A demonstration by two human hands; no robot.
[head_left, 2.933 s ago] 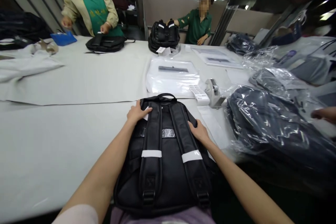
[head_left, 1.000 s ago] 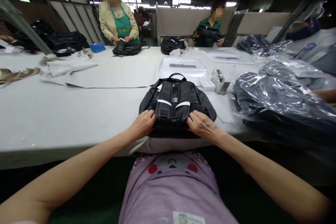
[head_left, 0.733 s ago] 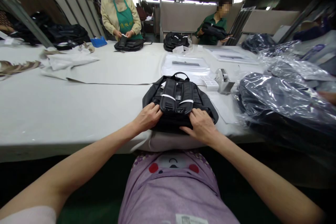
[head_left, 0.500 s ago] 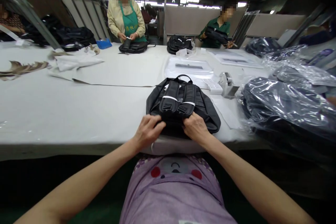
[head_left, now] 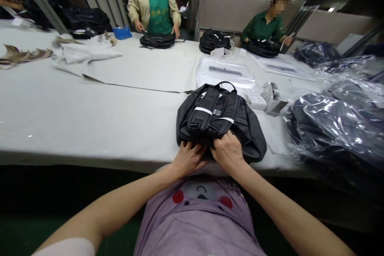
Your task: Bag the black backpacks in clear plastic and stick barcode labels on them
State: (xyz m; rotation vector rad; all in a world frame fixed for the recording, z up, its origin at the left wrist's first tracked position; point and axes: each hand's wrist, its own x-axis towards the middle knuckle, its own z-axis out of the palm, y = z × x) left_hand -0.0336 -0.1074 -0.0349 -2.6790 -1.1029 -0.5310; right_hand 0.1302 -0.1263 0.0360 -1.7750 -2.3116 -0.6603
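Observation:
A black backpack (head_left: 222,116) lies with its straps up at the front edge of the white table (head_left: 90,124). White bands cross both straps, and its top handle points away from me. My left hand (head_left: 190,159) is at the near left edge of the backpack, fingers apart, with the fingertips partly under the edge. Bent fingers of my right hand (head_left: 228,150) grip the backpack's near edge just below the strap ends.
Plastic-wrapped dark bags (head_left: 333,120) are heaped at the right. A tape dispenser (head_left: 273,99) and clear plastic bags (head_left: 225,71) lie behind the backpack. White cloth (head_left: 81,53) is at the left. Two people handle black bags (head_left: 157,40) across the table.
My left hand has opened from a pinch and moved right and down, along the backpack's near edge. The view has shifted. Across the table, the person in green has lowered a bag onto it.

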